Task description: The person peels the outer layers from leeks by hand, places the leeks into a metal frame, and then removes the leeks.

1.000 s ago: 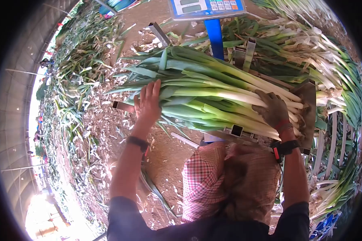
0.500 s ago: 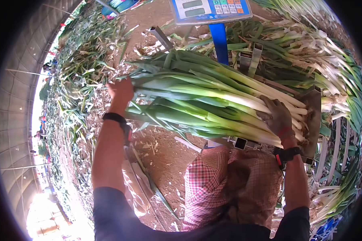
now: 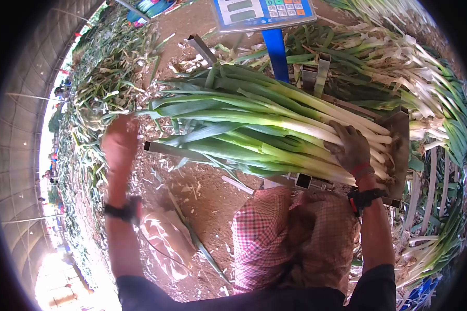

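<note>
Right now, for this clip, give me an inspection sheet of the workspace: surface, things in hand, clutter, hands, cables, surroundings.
Surface: metal scale platform with square-tube rails, on bare dirt.
Things in hand: bundle of leeks lying across the platform, white ends toward the right plate, green leaves fanning left.
Clutter: leaf trimmings scattered on the dirt; a pale bag on the ground.
Hands: right hand rests flat on the white stalks; left hand is off the bundle, beside the leaf tips, blurred.
Cables: nothing seen.
Surroundings: scale display on a blue post; heaps of leeks right, more greens left.
</note>
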Motion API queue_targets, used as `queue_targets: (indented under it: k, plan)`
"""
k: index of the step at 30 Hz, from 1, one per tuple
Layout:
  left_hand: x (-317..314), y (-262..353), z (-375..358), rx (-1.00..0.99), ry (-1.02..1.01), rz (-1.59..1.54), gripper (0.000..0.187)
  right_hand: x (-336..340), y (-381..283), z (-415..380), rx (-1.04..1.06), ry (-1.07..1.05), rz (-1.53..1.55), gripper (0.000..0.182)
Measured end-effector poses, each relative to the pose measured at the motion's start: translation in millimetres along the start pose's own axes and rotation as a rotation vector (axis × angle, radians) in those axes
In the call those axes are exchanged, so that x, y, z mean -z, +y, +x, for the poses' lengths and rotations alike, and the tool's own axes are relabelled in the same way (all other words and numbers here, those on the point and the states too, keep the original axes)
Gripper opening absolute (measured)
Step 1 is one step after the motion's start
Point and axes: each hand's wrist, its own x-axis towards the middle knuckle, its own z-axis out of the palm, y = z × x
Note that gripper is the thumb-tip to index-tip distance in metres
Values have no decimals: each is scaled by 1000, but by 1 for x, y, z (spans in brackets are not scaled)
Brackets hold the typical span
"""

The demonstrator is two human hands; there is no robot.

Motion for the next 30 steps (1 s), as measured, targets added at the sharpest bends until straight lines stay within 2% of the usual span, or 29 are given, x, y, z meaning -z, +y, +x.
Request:
queue_targets:
  k: [1, 2, 3, 5, 8, 10, 12, 15, 18, 19, 22, 24, 27, 30]
  plan:
    - [1, 38, -16, -25, -228, -384, 6, 0, 0, -1, 0, -4, 3, 58]
    - [-2, 78, -27, -143, -449, -186, 8, 0, 0, -2, 0, -6, 5, 59]
    - [-26, 106, -46, 62, -779, -32, 13, 0, 1, -2, 1, -8, 8, 59]
    - [-74, 124, -88, 131, -839, -296, 5, 2, -2, -2, -8, -9, -9, 59]
    - [-141, 112, -118, 307, -708, -569, 19, -1, -3, -6, 2, 20, -28, 61]
    - [-165, 95, -123, -5, -514, -98, 19, 0, -3, -15, 16, 36, -33, 63]
    - [-173, 90, -128, 414, -471, -396, 22, 3, -4, -20, 45, 51, -27, 65]
    - [-87, 126, -94, 198, -911, -320, 23, 14, -3, -28, 86, 99, 63, 65]
    - [-43, 177, -53, 161, -651, -663, 19, 12, -1, -25, -8, -1, 119, 63]
    - [-44, 195, -41, 68, -508, -664, 16, 12, -2, -23, -2, -18, 123, 61]
    - [-75, 243, 5, -217, -126, -621, 7, 18, -2, -24, 28, -56, 124, 58]
    - [-116, 268, 18, -228, 3, -615, 9, 27, 2, -26, 82, -75, 122, 55]
    - [-148, 282, 27, -140, -77, -494, 16, 13, 14, -11, -18, 6, 220, 52]
    - [-147, 283, 23, -48, -267, -436, 21, 4, 14, -24, 40, 24, 134, 49]
